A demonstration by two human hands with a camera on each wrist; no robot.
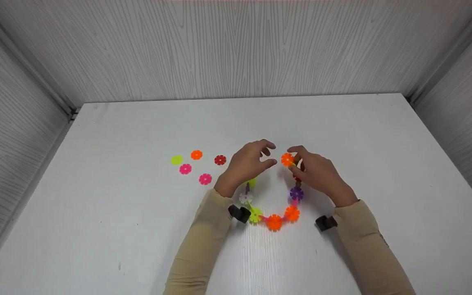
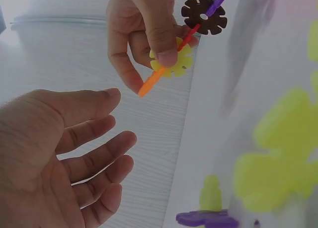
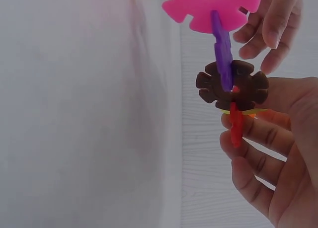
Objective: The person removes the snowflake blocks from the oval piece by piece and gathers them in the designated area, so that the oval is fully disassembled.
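Observation:
A chain of notched plastic snowflake discs curves in a U between the hands in the head view. My right hand [image 1: 317, 170] pinches the yellow disc [image 2: 185, 60] near the chain's right end, thumb on its face. Beyond that sticks out an orange disc [image 1: 287, 159]. Below the grip come a red disc [image 3: 235, 126], a brown disc [image 3: 257, 89], a purple disc [image 3: 223, 51] and a pink disc [image 3: 184, 0]. Facing the orange disc, my left hand [image 1: 248, 164] holds nothing, its fingers loosely bent. Under it lies the chain's other end, with a yellow-green disc [image 1: 252, 182].
Left of the hands, loose discs lie on the white table [image 1: 109, 196]: a yellow-green disc [image 1: 177, 160], an orange one, a red disc [image 1: 220, 159] and two pink discs, one nearer me [image 1: 205, 179]. Wood-grain panels [image 1: 236, 49] stand behind and at both sides.

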